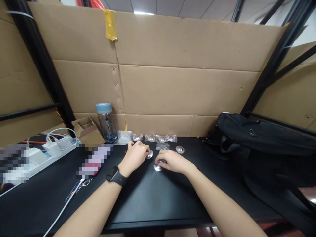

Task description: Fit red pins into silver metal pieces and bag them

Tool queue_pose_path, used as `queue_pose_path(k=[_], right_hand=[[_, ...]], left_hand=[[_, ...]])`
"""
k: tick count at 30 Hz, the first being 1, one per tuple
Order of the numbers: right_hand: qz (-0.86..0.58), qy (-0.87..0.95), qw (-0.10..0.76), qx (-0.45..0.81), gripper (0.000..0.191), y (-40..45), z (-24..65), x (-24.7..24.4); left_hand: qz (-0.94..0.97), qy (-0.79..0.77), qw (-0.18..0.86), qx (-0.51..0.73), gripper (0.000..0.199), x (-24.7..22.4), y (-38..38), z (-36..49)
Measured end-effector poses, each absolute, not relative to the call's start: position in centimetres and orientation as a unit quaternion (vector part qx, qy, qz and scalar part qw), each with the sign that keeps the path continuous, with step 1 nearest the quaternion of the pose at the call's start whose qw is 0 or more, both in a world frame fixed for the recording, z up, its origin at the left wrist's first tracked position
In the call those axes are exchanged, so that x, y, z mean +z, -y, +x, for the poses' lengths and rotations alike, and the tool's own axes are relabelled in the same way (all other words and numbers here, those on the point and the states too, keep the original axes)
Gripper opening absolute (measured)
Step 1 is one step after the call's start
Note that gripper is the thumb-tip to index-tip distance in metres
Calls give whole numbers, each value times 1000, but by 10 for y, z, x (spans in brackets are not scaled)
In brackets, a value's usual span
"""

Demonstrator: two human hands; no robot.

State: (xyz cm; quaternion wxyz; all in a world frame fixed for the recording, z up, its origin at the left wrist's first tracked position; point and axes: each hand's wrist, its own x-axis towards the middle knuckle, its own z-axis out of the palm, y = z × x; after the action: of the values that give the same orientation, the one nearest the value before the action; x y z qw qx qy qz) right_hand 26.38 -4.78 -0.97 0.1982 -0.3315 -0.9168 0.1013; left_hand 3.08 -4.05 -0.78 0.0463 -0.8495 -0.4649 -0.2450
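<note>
My right hand [172,161] is closed, its fingertips gripping the top of a shiny round metal disc [158,167] low over the black table. Beside it, the bent fingers of my left hand [137,154] are closed at the edge of another metal disc [150,154]; its underside is hidden. A third metal disc [180,149], with a raised centre, lies loose to the right. Behind my hands is a small clear bag of little parts [163,146]. Farther back, several discs with red marks sit in clear plastic wrappers [151,138].
Crumpled clear plastic [123,136], a blue-lidded bottle [107,123] and an opened cardboard box [89,131] stand back left. A power strip [55,151] with white cables lies at left. A black bag [266,148] fills the right. Cardboard [158,92] walls the back.
</note>
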Motion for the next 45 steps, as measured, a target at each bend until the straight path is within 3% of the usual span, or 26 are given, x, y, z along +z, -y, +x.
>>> queue_pose_path(k=[7,9,15,19,25,45], right_hand=[[-384,914,128,32,16,50,258,-9],[-399,905,145,16,16,49,256,-8],[-445,768,456,57,17,44,260,2],[-452,706,531,123,21,42,268,8],[-467,690,528,160,23,41,264,1],[-399,693,521,298,17,36,247,-20]], left_hand=[[-849,476,38,-226,18,-4,44,34],[-849,475,35,-230,18,-2,46,34],[-803,509,-13,-309,18,8,44,32],[-741,528,-129,-394,19,6,35,32],[-694,491,-239,-469,25,-8,27,37],[-708,456,-266,-469,24,-18,37,54]])
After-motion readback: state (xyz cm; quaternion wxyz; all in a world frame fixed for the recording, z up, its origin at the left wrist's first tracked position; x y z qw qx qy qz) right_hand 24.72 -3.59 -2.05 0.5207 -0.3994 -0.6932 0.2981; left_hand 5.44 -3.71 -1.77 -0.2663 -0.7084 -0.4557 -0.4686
